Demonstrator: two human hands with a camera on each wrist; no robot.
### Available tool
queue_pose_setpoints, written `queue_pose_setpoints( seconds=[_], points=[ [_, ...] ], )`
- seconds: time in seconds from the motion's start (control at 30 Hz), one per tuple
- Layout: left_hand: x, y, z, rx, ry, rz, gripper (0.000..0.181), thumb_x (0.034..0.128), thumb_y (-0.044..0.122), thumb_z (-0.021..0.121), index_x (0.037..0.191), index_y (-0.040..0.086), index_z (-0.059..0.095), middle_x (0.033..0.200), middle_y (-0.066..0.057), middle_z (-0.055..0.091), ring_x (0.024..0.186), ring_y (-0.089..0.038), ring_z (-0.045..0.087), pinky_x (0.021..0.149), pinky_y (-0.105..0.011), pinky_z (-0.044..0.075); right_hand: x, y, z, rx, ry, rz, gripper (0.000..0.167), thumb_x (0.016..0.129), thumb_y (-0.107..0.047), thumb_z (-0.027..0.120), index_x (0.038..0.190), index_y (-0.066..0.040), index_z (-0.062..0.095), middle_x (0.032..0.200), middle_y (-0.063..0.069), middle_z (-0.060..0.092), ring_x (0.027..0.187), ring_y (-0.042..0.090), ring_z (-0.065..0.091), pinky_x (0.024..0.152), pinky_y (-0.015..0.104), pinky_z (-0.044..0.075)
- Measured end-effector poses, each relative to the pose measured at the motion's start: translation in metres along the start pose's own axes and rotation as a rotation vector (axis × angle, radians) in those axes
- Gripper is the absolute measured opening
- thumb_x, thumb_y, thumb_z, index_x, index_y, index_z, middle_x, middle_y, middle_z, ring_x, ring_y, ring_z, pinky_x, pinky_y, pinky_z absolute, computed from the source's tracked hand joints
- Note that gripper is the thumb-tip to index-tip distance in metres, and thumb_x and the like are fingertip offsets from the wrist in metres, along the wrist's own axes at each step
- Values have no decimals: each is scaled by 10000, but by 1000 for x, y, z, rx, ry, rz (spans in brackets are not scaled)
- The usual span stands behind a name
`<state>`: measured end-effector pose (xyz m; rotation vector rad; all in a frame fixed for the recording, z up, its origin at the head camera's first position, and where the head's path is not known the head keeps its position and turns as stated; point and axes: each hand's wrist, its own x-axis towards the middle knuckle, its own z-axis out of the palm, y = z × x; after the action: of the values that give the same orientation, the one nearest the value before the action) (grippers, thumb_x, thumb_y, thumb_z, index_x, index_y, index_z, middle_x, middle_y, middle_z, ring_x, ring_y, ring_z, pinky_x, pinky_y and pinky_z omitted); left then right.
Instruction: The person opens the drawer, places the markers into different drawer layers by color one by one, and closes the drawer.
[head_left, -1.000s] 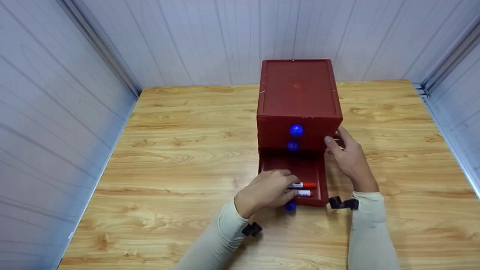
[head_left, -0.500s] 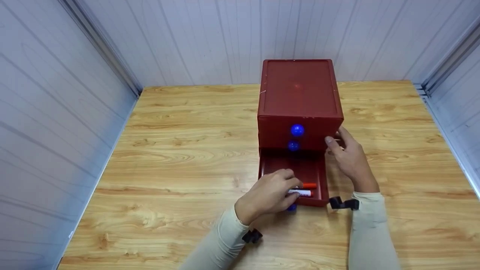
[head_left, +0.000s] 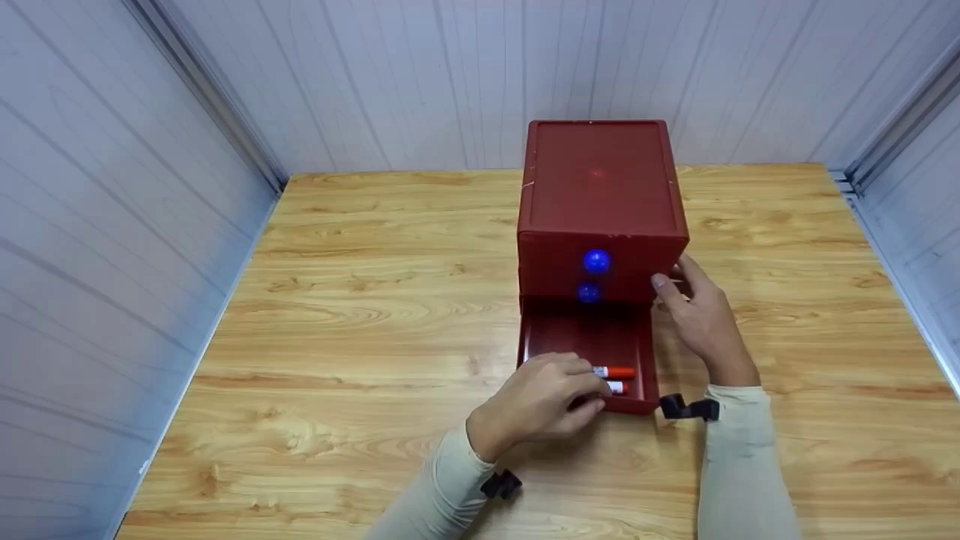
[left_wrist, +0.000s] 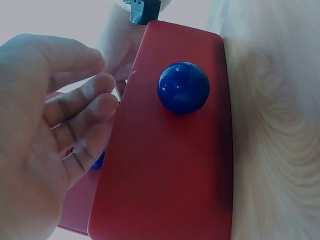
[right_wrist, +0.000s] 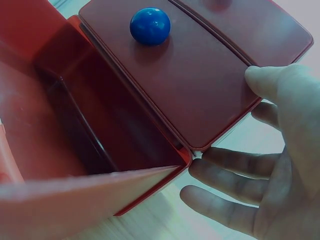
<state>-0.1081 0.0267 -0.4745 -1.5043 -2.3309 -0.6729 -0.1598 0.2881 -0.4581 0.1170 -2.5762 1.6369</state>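
Note:
A dark red drawer cabinet (head_left: 600, 176) with blue ball knobs stands on the wooden table, its bottom drawer (head_left: 643, 345) pulled out. Two markers with white barrels, an upper marker (head_left: 620, 372) and a lower marker (head_left: 618, 388), lie in that drawer near its front, partly covered by my left hand (head_left: 540, 397). That hand hovers at the drawer's front edge; the left wrist view shows its fingers loosely bent, holding nothing, beside the drawer front (left_wrist: 165, 165). My right hand (head_left: 701, 322) rests its thumb on the cabinet's front right edge, fingers along the side.
Blue knobs stick out from the upper drawer (head_left: 597, 261) and the one below. The wooden table (head_left: 360, 322) spreads around the cabinet, with pale panel walls (head_left: 420, 82) behind and at both sides. A black strap mount (head_left: 501, 484) sits on each wrist.
My left hand lifted slightly off the markers, then came down and forward over the drawer's front edge, now hiding the lowest knob in the head view. My right hand has stayed put.

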Motion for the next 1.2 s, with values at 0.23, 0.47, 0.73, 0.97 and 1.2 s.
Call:
queue_pose_setpoints(
  seconds=[0.23, 0.47, 0.73, 0.97, 1.2],
  points=[
    [-5, 1, -3, 41, -16, -41, 104, 938, 239, 645, 972, 205, 738, 892, 110, 657, 810, -39, 617, 720, -218, 510, -6, -17, -2, 19, -11, 0, 572, 1039, -382, 511, 1532, -118, 389, 1358, 207, 555, 1075, 274, 566, 852, 323, 548],
    [-8, 4, -7, 50, -49, -59, 119, 962, 282, 629, 990, 223, 728, 877, 121, 643, 695, -11, 577, 596, -213, 486, -3, -9, -2, 3, -12, 5, 580, 1046, -377, 497, 1550, -123, 359, 1391, 225, 527, 1125, 297, 547, 874, 370, 545],
    [-9, 8, -7, 77, -76, -84, 158, 979, 310, 594, 935, 234, 725, 710, 152, 613, 538, 14, 459, 463, -187, 368, 3, 10, 0, 1, -5, -3, 579, 1037, -411, 502, 1554, -189, 366, 1388, 197, 536, 1114, 273, 556, 848, 307, 545],
    [-9, 11, -11, 140, -197, -90, 160, 976, 369, 597, 887, 281, 697, 583, 161, 480, 494, 14, 414, 432, -210, 336, 3, 11, 0, 9, -1, -15, 579, 1032, -427, 501, 1552, -209, 369, 1377, 181, 543, 1095, 265, 566, 861, 352, 548],
    [-8, 15, -16, 136, -318, -188, 153, 958, 356, 634, 832, 284, 679, 602, 155, 514, 500, -19, 444, 442, -249, 370, 4, 14, 0, 16, -7, -7, 593, 1033, -421, 506, 1565, -213, 349, 1385, 182, 538, 1083, 263, 560, 836, 276, 543]
  ],
)
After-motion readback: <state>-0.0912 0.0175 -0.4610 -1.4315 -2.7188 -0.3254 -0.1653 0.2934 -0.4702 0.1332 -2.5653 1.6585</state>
